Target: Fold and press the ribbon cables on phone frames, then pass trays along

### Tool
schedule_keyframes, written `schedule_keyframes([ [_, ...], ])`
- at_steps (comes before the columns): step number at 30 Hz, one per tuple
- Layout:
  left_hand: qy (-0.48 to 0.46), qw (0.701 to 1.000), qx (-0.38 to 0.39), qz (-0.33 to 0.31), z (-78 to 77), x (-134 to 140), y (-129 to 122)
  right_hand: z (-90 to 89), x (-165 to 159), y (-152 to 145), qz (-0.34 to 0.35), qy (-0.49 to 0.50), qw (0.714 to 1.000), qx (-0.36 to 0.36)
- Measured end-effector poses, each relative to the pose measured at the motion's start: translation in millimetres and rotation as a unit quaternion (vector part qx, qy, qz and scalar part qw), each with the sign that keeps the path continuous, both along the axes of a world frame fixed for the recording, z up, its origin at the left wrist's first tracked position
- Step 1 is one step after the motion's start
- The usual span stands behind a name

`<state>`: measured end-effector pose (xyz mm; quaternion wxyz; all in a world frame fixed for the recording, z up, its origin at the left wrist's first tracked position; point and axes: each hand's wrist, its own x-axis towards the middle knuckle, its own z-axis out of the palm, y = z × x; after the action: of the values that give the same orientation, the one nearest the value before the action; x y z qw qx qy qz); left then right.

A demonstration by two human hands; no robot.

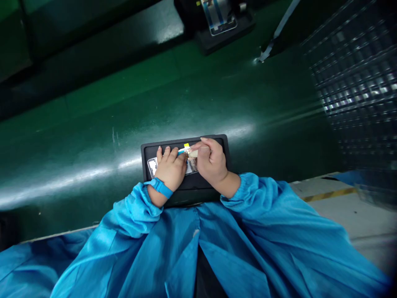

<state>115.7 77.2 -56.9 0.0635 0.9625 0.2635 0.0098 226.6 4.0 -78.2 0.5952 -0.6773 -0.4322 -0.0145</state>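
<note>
A black tray (201,182) lies near the front edge of the green work surface. In it is a phone-like frame (151,165) with a bright metal rim, partly hidden under my hands. A yellow tab (186,145) sticks up at its far side, and a blue strip (181,152) shows beside it. My left hand (171,169), with a blue wrist strap (159,187), lies flat over the frame with its fingers spread. My right hand (212,161) is closed in a pinch over the frame's right part. A pale cream tip (192,154) shows at its fingers; what it is, I cannot tell.
Another black tray (214,43) holding similar phone-like frames (218,16) stands at the far side. A stack of dark clear plastic trays (356,91) rises on the right. A grey strap or cable (276,35) comes down to the green work surface (93,116).
</note>
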Motion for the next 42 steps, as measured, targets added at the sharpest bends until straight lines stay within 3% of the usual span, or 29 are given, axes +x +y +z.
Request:
schedule_keyframes([
  [7, 0.009, 1.000, -0.018, 0.011, 2.7, 0.7, -0.4, 1.8, 0.7, -1.8, 0.001, 0.010, 0.999, -0.035],
  [13, 0.019, 0.999, -0.032, -0.004, -0.6, -2.5, 0.5, 21.3, -2.5, 8.7, 0.058, -0.181, 0.977, -0.096],
  [16, 0.022, 0.999, -0.024, -0.012, -4.3, -4.1, 1.3, 22.5, -4.8, 15.6, 0.073, -0.265, 0.956, -0.104],
  [18, 0.020, 1.000, -0.019, -0.013, -5.1, -3.8, 0.9, 18.9, -4.6, 16.6, 0.060, -0.272, 0.957, -0.083],
  [28, -0.045, 0.998, 0.038, 0.004, -8.0, -1.2, -0.3, -2.1, 1.2, 8.5, -0.013, -0.074, 0.996, -0.051],
  [38, -0.002, 1.000, 0.008, 0.006, -2.1, 1.1, 2.8, -6.8, 1.8, 11.5, -0.047, 0.095, 0.994, -0.009],
  [42, -0.004, 1.000, 0.004, 0.007, -2.2, 0.4, 2.2, -4.0, 2.2, 9.2, -0.032, 0.156, 0.987, -0.006],
])
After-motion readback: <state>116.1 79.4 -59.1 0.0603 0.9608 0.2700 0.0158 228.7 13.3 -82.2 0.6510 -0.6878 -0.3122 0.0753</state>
